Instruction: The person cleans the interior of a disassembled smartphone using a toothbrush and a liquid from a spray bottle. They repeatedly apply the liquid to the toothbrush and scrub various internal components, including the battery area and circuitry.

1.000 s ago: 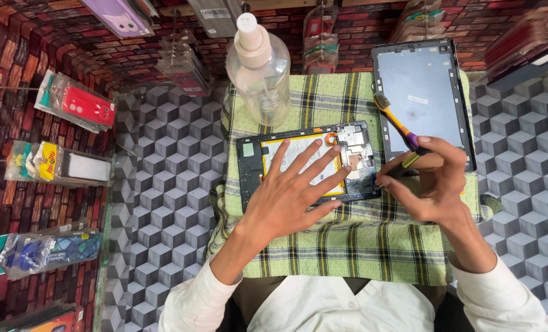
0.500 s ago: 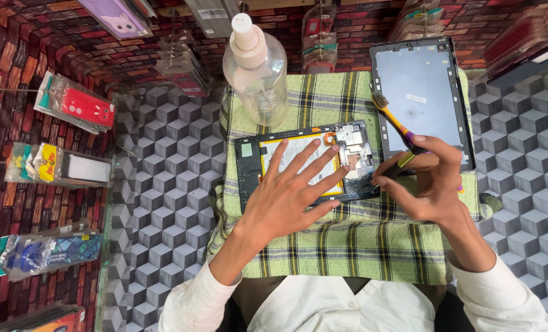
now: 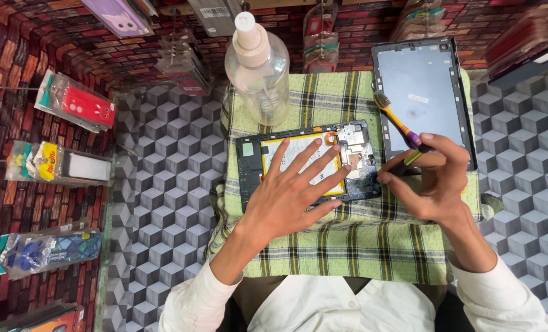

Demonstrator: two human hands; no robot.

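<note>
- One opened tablet [image 3: 307, 163] on one checked cloth [image 3: 347, 246]; left hand [image 3: 292, 197] flat on it, fingers spread.
- Right hand [image 3: 437, 178] beside the tablet, fingers pinching one toothbrush [image 3: 400, 126].
- One clear bottle [image 3: 258, 67] and one back cover [image 3: 424, 92] beyond the tablet.

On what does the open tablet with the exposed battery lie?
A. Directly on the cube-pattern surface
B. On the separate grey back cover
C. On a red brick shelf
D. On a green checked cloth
D: the opened tablet lies flat on the green checked cloth, with the left hand spread on top of it.
</note>
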